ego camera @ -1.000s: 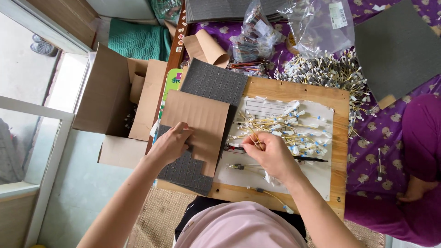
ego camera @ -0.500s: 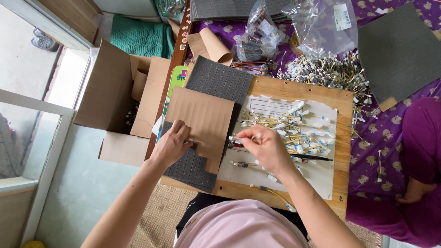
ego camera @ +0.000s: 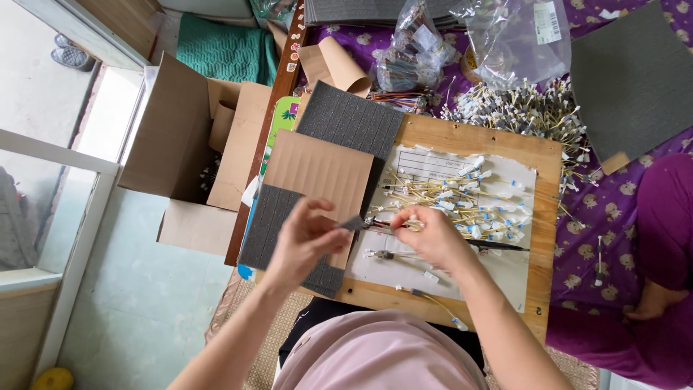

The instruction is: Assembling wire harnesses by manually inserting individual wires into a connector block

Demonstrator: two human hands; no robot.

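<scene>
Left hand [ego camera: 307, 242] closed in a pinch on a small dark grey foam piece [ego camera: 354, 223], held just above the right edge of the brown corrugated cardboard sheet [ego camera: 317, 180]. Right hand [ego camera: 427, 232] curled shut around a thin yellow wire with a white connector end [ego camera: 393, 224], tip pointed toward the foam. Both meeting over the left part of the square wooden board desk [ego camera: 462, 137], at the edge of the white printed paper sheet [ego camera: 440, 267].

To do well here, by the look of it: keep the foam steady between thumb and forefinger, bring the wire tip in straight, and hold both close over the board so nothing drops among the loose parts. A light grip seems wise, since the foam looks soft and easily crushed.

Foam piece: tiny, dark, roughly rectangular, same ribbed grey material as the large grey scored foam sheet [ego camera: 350, 119] lying under the cardboard. Wire: slim, pale yellow, short, matching the loose heap of yellow wires with white and blue ends [ego camera: 462, 198] spread on the paper. More of them piled beyond the board, near clear plastic bags [ego camera: 505, 32]. Open brown cardboard box [ego camera: 180, 137] on the floor to the left.
</scene>
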